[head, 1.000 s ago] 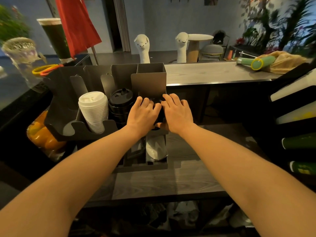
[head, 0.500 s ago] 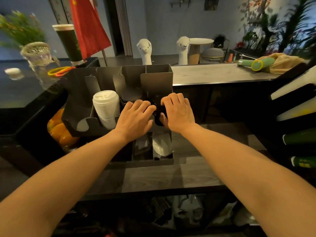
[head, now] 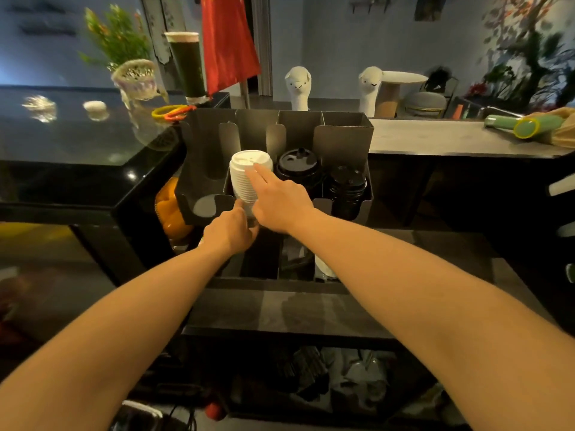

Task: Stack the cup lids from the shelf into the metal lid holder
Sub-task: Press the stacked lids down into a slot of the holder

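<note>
left hand (head: 230, 234) holds white lids (head: 244, 178), right hand (head: 280, 202) touches.

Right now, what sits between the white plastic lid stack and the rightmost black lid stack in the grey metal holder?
Another stack of black plastic lids stands there, as the head view shows.

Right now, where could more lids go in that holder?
In the metal lid holder the leftmost slot, beside the white lid stack, is bare; so is the grey counter right of the holder. Crowded: black lid stacks, with left hand and right hand on the white one.
</note>
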`<state>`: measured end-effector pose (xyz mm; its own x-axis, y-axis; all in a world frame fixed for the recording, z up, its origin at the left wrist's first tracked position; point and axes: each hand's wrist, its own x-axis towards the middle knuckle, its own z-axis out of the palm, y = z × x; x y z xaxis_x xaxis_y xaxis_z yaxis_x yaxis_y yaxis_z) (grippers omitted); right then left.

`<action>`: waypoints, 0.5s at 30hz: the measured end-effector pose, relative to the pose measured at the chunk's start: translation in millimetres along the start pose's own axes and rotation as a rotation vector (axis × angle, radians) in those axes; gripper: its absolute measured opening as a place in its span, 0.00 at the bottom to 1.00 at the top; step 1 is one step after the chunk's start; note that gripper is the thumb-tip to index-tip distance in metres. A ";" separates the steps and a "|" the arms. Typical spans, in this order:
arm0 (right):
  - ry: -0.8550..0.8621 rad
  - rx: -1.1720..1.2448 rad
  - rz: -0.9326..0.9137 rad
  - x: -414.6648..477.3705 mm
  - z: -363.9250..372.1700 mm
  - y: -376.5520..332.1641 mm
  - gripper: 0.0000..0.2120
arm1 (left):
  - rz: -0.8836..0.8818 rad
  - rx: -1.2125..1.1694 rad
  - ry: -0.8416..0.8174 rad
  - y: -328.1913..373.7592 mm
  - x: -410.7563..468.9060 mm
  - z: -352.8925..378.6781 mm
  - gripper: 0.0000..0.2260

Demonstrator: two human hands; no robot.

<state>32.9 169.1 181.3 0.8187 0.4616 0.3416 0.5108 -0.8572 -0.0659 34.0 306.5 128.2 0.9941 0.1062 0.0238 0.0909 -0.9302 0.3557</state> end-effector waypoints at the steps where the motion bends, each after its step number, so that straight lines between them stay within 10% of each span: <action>1: -0.027 -0.003 0.025 6.8 0.1 -4.7 0.32 | 0.000 -0.071 -0.067 1.0 5.3 1.3 0.28; 8: 0.003 -0.104 0.057 19.4 14.4 -17.2 0.31 | 0.069 -0.140 -0.276 4.5 19.6 1.7 0.32; 15: 0.025 -0.068 0.047 18.7 21.0 -13.1 0.32 | 0.157 -0.108 0.096 -30.6 10.0 0.4 0.20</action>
<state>47.0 193.8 168.8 0.8341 0.4149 0.3634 0.4520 -0.8918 -0.0192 41.2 335.9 117.2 0.9847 0.0011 0.1741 -0.0766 -0.8952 0.4389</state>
